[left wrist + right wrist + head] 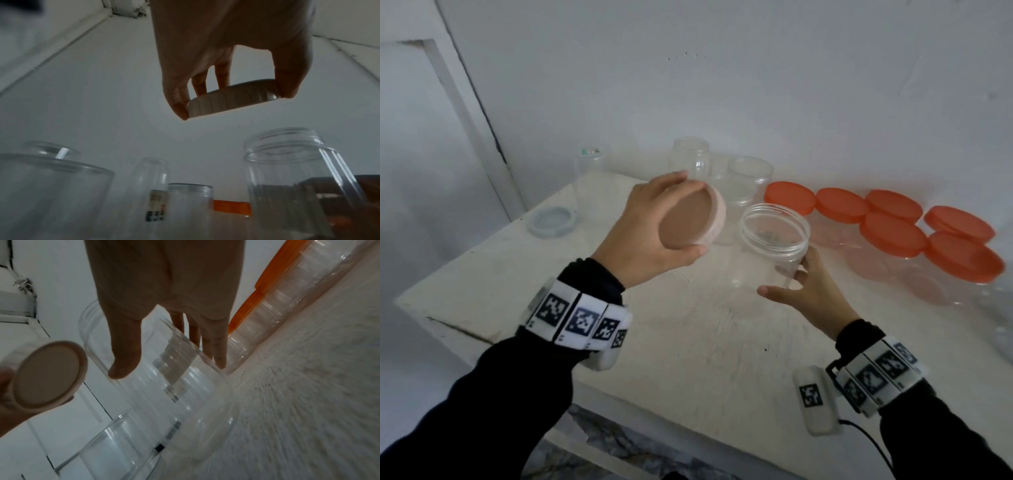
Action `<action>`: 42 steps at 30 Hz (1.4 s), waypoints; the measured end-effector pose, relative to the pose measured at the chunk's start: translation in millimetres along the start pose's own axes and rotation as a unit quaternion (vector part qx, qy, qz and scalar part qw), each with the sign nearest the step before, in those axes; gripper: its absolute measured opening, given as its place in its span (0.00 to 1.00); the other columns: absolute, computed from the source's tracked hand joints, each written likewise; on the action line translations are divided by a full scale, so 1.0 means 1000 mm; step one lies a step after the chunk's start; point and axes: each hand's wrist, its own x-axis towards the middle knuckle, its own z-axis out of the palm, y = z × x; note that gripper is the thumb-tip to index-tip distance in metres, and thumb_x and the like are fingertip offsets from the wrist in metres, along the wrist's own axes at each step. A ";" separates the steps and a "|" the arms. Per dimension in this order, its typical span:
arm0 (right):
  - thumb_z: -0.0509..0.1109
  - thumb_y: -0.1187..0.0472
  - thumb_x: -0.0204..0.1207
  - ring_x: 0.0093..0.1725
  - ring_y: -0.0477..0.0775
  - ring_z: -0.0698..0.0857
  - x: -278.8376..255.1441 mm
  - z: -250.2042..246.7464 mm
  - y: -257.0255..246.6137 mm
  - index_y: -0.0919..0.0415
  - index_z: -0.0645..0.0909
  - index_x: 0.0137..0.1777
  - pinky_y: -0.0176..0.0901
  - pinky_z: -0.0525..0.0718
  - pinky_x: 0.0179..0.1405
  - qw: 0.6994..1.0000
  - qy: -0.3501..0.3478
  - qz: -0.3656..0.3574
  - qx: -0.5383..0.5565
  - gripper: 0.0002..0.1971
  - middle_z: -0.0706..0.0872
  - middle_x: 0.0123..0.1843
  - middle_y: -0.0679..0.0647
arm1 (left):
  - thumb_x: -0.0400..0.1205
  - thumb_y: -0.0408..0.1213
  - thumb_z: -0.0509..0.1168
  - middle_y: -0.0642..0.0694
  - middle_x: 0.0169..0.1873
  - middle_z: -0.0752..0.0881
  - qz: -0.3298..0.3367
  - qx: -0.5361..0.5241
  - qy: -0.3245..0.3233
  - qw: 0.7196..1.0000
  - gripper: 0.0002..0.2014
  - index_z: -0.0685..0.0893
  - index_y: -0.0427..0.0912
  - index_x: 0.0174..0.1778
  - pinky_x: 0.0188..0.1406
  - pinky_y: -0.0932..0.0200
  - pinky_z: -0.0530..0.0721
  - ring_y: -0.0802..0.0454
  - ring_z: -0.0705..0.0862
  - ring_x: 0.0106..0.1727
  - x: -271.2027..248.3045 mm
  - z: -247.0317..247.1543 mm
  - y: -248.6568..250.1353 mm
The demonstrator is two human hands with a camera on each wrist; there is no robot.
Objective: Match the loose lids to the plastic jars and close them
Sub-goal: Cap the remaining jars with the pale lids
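Note:
My left hand (693, 216) grips a pale pink round lid (685, 226) by its rim, thumb on the near side and fingers on the far side. The lid is tilted and held in the air, just left of the jar's mouth. The left wrist view shows the same lid (232, 99) pinched edge-on above the table. My right hand (786, 277) holds a clear, open, wide-mouthed plastic jar (774, 246) round its lower body. In the right wrist view my thumb and fingers wrap the jar (185, 386). Whether its base touches the table (688, 359) I cannot tell.
Several clear jars closed with orange lids (893, 236) crowd the right side. Open clear jars (691, 157) (750, 174) stand at the back by the wall. A greyish clear lid (550, 221) lies at the table's left, beside a tall clear jar (589, 178).

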 end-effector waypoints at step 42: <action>0.76 0.39 0.60 0.74 0.42 0.66 0.002 -0.069 -0.115 0.38 0.54 0.78 0.51 0.67 0.75 0.937 -0.162 -0.085 -0.297 0.48 0.62 0.78 0.40 | 0.55 0.54 0.79 0.53 0.78 0.60 -0.073 -0.286 -0.137 0.946 0.65 0.44 0.51 0.81 0.77 0.48 0.64 0.59 0.61 0.78 0.015 0.102 0.010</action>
